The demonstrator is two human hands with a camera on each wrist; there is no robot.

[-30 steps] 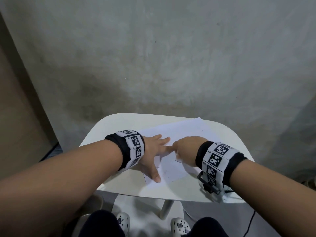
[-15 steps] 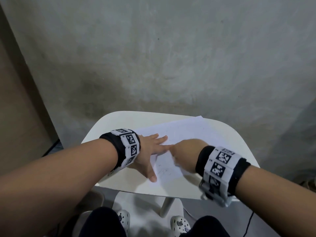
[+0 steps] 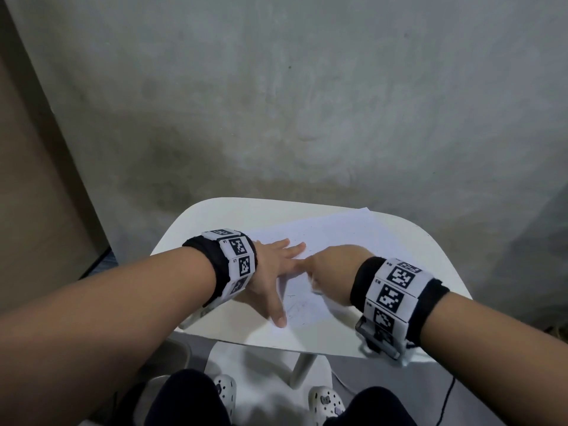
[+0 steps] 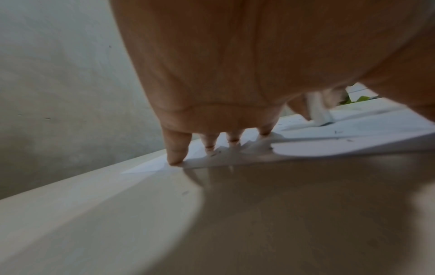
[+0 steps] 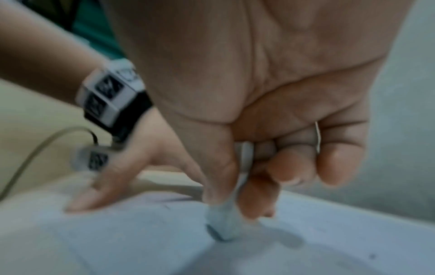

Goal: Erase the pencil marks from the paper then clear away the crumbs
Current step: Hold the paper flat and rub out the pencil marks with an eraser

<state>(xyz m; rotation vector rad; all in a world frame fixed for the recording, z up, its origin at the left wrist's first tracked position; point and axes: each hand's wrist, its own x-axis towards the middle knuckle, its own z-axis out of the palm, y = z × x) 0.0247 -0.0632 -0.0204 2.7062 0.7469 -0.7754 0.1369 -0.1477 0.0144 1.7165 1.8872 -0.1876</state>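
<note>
Left hand (image 3: 270, 272) flat on the paper (image 3: 338, 232), fingers (image 4: 175, 148) straight & spread, tips down near the sheet's left edge, thumb toward the table's (image 3: 196, 222) front edge. Prob. pinning the sheet so it won't slide or crease w/ rubbing. Faint pencil marks (image 3: 296, 305) just right of the thumb, not yet erased. Right hand (image 3: 335, 272) next: thumb & curled fingers clamped on a white eraser (image 5: 223, 221), tip pressed to the paper mid-sheet, held steep, likely for pressure. Dark crumbs (image 4: 341, 135) scattered over the sheet toward the table's back edge; clearing not started, I'd say.
</note>
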